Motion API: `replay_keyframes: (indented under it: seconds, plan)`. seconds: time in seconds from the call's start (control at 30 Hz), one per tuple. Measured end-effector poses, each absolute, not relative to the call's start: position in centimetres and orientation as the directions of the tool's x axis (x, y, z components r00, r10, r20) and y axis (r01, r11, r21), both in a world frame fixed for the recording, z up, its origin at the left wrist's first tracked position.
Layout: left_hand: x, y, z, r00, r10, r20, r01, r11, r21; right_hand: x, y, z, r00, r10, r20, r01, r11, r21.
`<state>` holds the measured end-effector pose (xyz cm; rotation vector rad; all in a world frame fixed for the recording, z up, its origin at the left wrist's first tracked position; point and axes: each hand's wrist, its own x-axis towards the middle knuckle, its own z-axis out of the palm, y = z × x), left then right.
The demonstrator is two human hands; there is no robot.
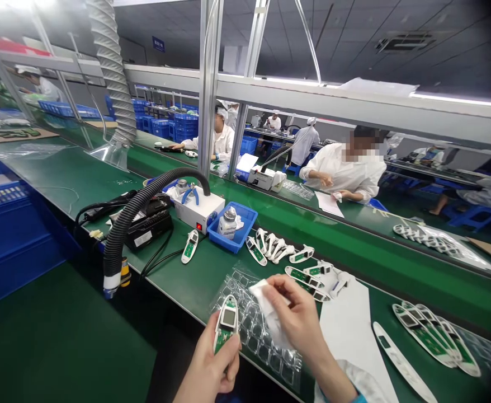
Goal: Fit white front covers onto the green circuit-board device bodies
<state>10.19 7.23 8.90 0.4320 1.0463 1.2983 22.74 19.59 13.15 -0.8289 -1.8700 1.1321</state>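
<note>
My left hand (215, 358) is closed around a white oval device (229, 320) whose green circuit board and small grey screen face up. To its right, my right hand (298, 316) pinches a crumpled white cloth (269, 313), held apart from the device. Beneath both hands lies a clear plastic tray (254, 330) with many square pockets. Several similar devices with green boards (302, 276) rest on the bench just beyond my right hand. A sheet of white paper (346, 330) lies to the right of that hand.
A blue tray (245, 224) holds a bottle (229, 221) beside a white box (201, 210). A black hose (123, 212) arches at the left. More devices (432, 336) lie at the right. A person in white (346, 168) sits across the green belt (312, 224).
</note>
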Motion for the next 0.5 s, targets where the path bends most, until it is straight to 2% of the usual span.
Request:
replay_keyframes:
  seconds: [0.1, 0.2, 0.27, 0.3, 0.37, 0.4, 0.43, 0.5]
  plan:
    - [10.3, 7.2, 8.0, -0.107, 0.927, -0.359, -0.552, 0.245, 0.797, 21.9, 17.7, 12.6, -0.651, 0.648, 0.396, 0.184, 0.641, -0.745]
    - [10.5, 7.1, 7.1, -0.129, 0.917, -0.377, -0.537, 0.255, 0.804, 21.3, 16.5, 12.2, -0.826, 0.383, 0.415, 0.200, 0.886, -0.419]
    - [10.6, 7.1, 6.8, -0.133, 0.905, -0.404, -0.518, 0.283, 0.807, 21.2, 16.2, 12.1, -0.883, 0.264, 0.389, 0.194, 0.958, -0.209]
    - [10.6, 7.1, 6.7, -0.140, 0.902, -0.408, -0.502, 0.291, 0.815, 21.3, 16.1, 12.0, -0.894, 0.238, 0.379, 0.194, 0.969, -0.150]
    - [10.6, 7.1, 6.6, -0.187, 0.899, -0.396, -0.445, 0.282, 0.850, 21.4, 15.8, 11.9, -0.900, 0.247, 0.360, 0.216, 0.968, -0.126]
    - [10.5, 7.1, 6.6, -0.235, 0.895, -0.380, -0.398, 0.268, 0.877, 21.4, 15.7, 11.8, -0.894, 0.281, 0.349, 0.240, 0.958, -0.157]
    - [10.5, 7.1, 6.5, -0.296, 0.888, -0.352, -0.335, 0.249, 0.909, 21.4, 15.5, 11.8, -0.880, 0.334, 0.338, 0.271, 0.937, -0.221]
    - [10.6, 7.1, 6.1, -0.413, 0.874, -0.255, -0.167, 0.202, 0.965, 21.3, 15.2, 11.7, -0.832, 0.457, 0.314, 0.305, 0.850, -0.429]
